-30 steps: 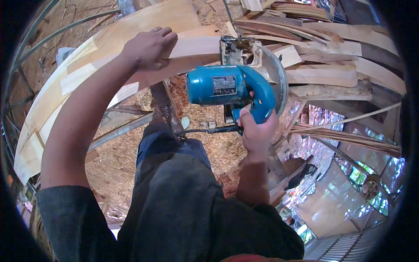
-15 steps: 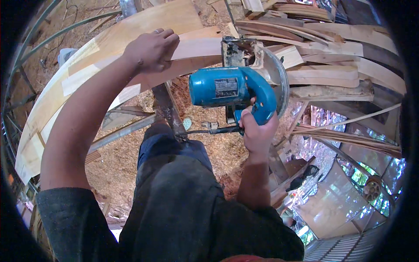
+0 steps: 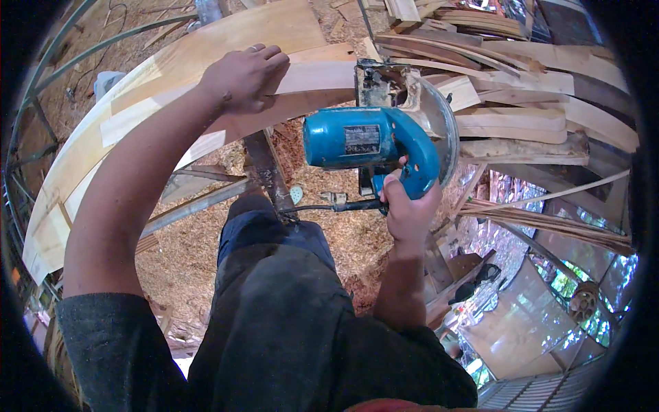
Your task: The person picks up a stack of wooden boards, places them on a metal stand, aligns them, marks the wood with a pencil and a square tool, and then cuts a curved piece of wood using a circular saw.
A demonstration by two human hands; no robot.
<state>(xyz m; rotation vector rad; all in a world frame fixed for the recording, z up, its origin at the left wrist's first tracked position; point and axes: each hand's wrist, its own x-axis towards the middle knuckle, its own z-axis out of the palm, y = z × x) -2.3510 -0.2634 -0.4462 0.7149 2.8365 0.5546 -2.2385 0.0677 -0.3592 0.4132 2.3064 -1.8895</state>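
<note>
"At the handle [image 3: 423, 159] of the blue saw [image 3: 384, 130], what's the right hand [image 3: 410, 206] doing?"

"It's the nearer one, wrapped round it. Left of the saw, the left hand [image 3: 248, 77] lies over the pale board [image 3: 319, 77]; gripping, I can't tell."

"And the board?"

"Runs lengthwise leftward from the saw."

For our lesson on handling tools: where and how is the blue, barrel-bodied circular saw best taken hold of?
The blue, barrel-bodied circular saw is probably best gripped by its curved blue handle, from the person's near side: the handle bends toward the person, and the right hand wraps its near end. Avoid the round metal guard to its right.
</note>
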